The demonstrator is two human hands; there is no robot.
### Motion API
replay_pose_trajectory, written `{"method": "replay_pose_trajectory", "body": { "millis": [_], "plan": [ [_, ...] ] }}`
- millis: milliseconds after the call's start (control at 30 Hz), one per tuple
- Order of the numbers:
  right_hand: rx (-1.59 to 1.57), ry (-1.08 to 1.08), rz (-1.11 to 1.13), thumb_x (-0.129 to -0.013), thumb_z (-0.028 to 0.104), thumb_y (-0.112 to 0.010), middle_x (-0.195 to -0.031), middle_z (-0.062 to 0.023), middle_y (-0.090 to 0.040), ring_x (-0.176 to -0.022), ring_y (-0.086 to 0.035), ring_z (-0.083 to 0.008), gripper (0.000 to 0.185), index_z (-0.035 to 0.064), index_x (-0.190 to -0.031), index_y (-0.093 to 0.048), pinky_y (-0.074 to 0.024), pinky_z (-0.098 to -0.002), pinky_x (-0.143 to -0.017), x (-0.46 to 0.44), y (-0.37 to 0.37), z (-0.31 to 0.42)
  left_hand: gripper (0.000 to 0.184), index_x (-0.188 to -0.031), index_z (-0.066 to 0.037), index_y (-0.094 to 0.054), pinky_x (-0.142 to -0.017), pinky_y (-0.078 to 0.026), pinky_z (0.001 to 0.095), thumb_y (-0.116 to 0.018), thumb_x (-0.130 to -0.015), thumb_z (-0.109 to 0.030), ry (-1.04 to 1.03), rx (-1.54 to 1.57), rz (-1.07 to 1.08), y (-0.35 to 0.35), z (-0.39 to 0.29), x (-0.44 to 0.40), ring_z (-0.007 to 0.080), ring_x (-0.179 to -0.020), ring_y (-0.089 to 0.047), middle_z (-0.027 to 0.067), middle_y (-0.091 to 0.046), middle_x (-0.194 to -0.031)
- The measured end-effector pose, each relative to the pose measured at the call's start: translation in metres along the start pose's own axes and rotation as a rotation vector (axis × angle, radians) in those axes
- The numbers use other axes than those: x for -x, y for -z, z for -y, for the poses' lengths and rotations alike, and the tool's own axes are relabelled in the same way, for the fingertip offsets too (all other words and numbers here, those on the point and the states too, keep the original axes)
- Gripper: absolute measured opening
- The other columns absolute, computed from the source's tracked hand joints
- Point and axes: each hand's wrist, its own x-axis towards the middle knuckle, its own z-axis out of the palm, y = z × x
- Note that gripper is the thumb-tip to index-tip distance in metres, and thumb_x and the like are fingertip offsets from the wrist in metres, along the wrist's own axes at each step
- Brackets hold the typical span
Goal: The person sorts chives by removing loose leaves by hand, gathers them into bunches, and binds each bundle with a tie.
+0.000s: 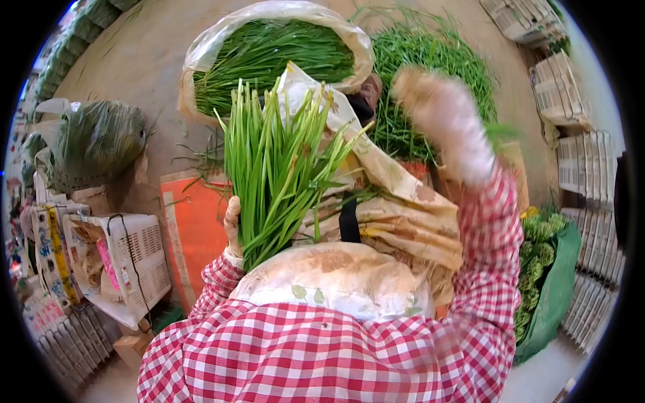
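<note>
A large bunch of long green stalks (272,174) stands over my lap, its cut ends pointing forward. My left hand (232,225), in a pale glove, is wrapped round the lower left side of the bunch. Out to the right, my right hand (430,101) is smeared by motion above a loose heap of green stalks (437,60); its fingers cannot be made out. Some blurred green blades (500,133) show beside its wrist. Ahead lies a clear plastic bag (365,50) filled with green stalks. A stained pale apron (403,218) covers my legs.
An orange sheet (195,235) lies at the left, beside a white crate (144,255). Farther left is a plastic-wrapped green bundle (101,144). Tied bunches (536,269) in green cloth (561,295) lie at the right, with white crates (584,164) stacked beyond.
</note>
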Motion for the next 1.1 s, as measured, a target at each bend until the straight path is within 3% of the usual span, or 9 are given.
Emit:
{"method": "replay_pose_trajectory", "body": {
  "millis": [100, 233, 467, 533, 600, 633, 800, 967, 1100],
  "plan": [
    [0.028, -0.021, 0.669, -0.077, 0.034, -0.068, -0.084, -0.0174, -0.065, -0.073, -0.065, -0.0251, 0.04, 0.004, -0.103, -0.063, -0.0525, -0.0329, -0.068, 0.029, -0.019, 0.053, 0.081, -0.138, -0.006, -0.029, -0.096, -0.043, 0.0452, -0.049, -0.08, -0.059, 0.02, -0.078, -0.052, -0.001, -0.002, 0.0, 0.0311, -0.116, -0.047, 0.0158, -0.04, -0.135],
    [-0.291, 0.08, 0.513, -0.079, 0.027, -0.068, -0.079, -0.0159, -0.065, -0.068, -0.064, -0.0251, 0.032, 0.001, -0.096, -0.064, -0.0515, -0.0317, -0.062, 0.064, -0.058, 0.064, 0.078, -0.136, -0.005, -0.032, -0.096, -0.043, 0.0443, -0.051, -0.08, -0.057, 0.05, -0.126, -0.052, -0.003, -0.004, 0.001, 0.0301, -0.115, -0.049, 0.0165, -0.043, -0.132],
    [-0.837, 0.137, 1.01, -0.082, 0.023, -0.063, -0.066, -0.0136, -0.06, -0.06, -0.06, -0.0214, 0.025, -0.0004, -0.075, -0.062, -0.046, -0.0344, -0.057, 0.034, 0.018, 0.081, 0.063, -0.127, 0.0, -0.044, -0.092, -0.047, 0.0391, -0.059, -0.08, -0.04, 0.059, -0.078, -0.176, 0.006, 0.003, 0.003, 0.0249, -0.105, -0.056, 0.016, -0.054, -0.12],
    [-1.2, 0.049, 0.756, -0.085, 0.022, -0.06, -0.066, -0.0108, -0.061, -0.063, -0.06, -0.0175, 0.023, -0.0006, -0.08, -0.061, -0.0472, -0.0303, -0.054, 0.034, 0.044, 0.07, 0.061, -0.125, 0.0, -0.045, -0.091, -0.047, 0.0368, -0.06, -0.08, -0.038, 0.109, -0.04, -0.158, 0.017, 0.007, 0.003, 0.024, -0.104, -0.057, 0.015, -0.055, -0.118],
    [-1.555, -0.183, -0.012, -0.088, 0.02, -0.055, -0.066, -0.0086, -0.061, -0.062, -0.06, -0.0145, 0.02, 0.0002, -0.088, -0.061, -0.0476, -0.0246, -0.051, 0.05, 0.039, 0.063, 0.06, -0.124, 0.0, -0.046, -0.091, -0.047, 0.0369, -0.06, -0.08, -0.038, 0.126, -0.039, -0.142, 0.018, 0.007, 0.004, 0.0239, -0.104, -0.057, 0.0149, -0.056, -0.118],
    [-1.461, -0.239, -0.316, -0.089, 0.019, -0.053, -0.066, -0.0075, -0.061, -0.062, -0.06, -0.013, 0.02, 0.0006, -0.092, -0.061, -0.0478, -0.0217, -0.049, 0.04, 0.041, 0.05, 0.059, -0.123, 0.0, -0.047, -0.09, -0.048, 0.0373, -0.06, -0.08, -0.038, 0.082, -0.091, -0.142, 0.016, 0.006, 0.006, 0.024, -0.104, -0.057, 0.0152, -0.056, -0.118],
    [0.378, -0.296, -0.073, -0.085, 0.033, -0.061, -0.086, -0.0145, -0.065, -0.078, -0.064, -0.0182, 0.036, 0.0052, -0.108, -0.062, -0.0516, -0.0313, -0.068, -0.037, 0.073, -0.001, 0.049, -0.113, -0.002, -0.054, -0.087, -0.047, 0.0308, -0.062, -0.079, -0.036, 0.06, -0.259, -0.183, 0.006, -0.002, 0.007, 0.0204, -0.095, -0.059, 0.0106, -0.06, -0.103],
    [0.189, 0.127, 0.489, -0.073, 0.034, -0.072, -0.095, -0.0147, -0.065, -0.081, -0.064, -0.0265, 0.046, 0.0055, -0.108, -0.063, -0.0493, -0.0352, -0.072, -0.017, -0.002, 0.033, 0.042, -0.11, 0.001, -0.056, -0.084, -0.05, 0.033, -0.056, -0.082, -0.03, 0.154, -0.41, -0.159, 0.011, -0.007, 0.013, 0.0219, -0.093, -0.061, 0.0139, -0.061, -0.108],
    [0.095, -0.213, 0.805, -0.073, 0.029, -0.071, -0.093, -0.0162, -0.064, -0.078, -0.062, -0.0303, 0.038, 0.01, -0.105, -0.065, -0.0495, -0.0366, -0.069, -0.02, 0.002, 0.047, 0.051, -0.118, 0.002, -0.051, -0.089, -0.047, 0.0352, -0.057, -0.083, -0.034, 0.201, -0.462, -0.122, 0.012, -0.007, 0.014, 0.0237, -0.1, -0.059, 0.0168, -0.057, -0.115]
  ]
}}
